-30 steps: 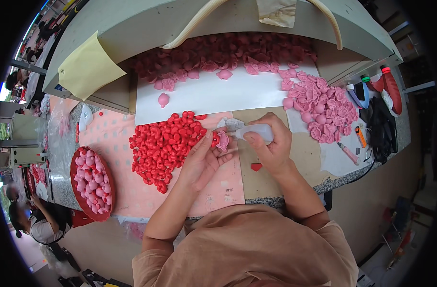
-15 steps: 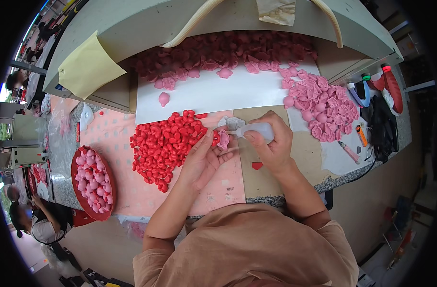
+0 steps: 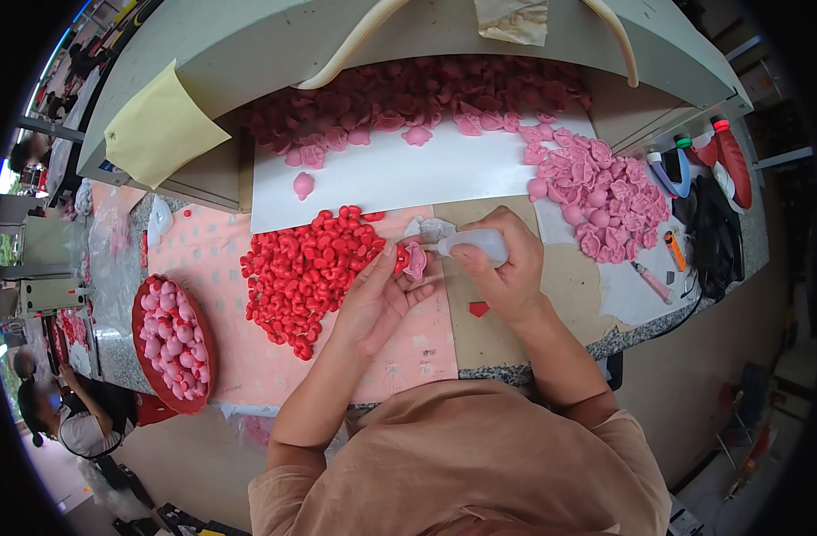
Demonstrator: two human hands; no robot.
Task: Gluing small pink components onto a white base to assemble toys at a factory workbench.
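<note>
Between its thumb and fingertips my left hand pinches a small red piece, and a pink shell-like piece sits at those same fingertips. Wrapped round a translucent white squeeze bottle, my right hand holds it on its side. The bottle's thin nozzle points left and meets the pink piece's upper edge; whether it touches I cannot tell. Just left of my left hand spreads a heap of glossy red pieces. A crumpled white tissue lies behind the nozzle.
Pink shell pieces are heaped at right; more lie under a grey hood. A red bowl of pink balls stands at left. An orange cutter, a tube and bottles lie far right. Another person sits far left.
Both hands keep nearly the same place and grip, with the bottle's nozzle still at the pink piece. The whole view has shifted very slightly.
</note>
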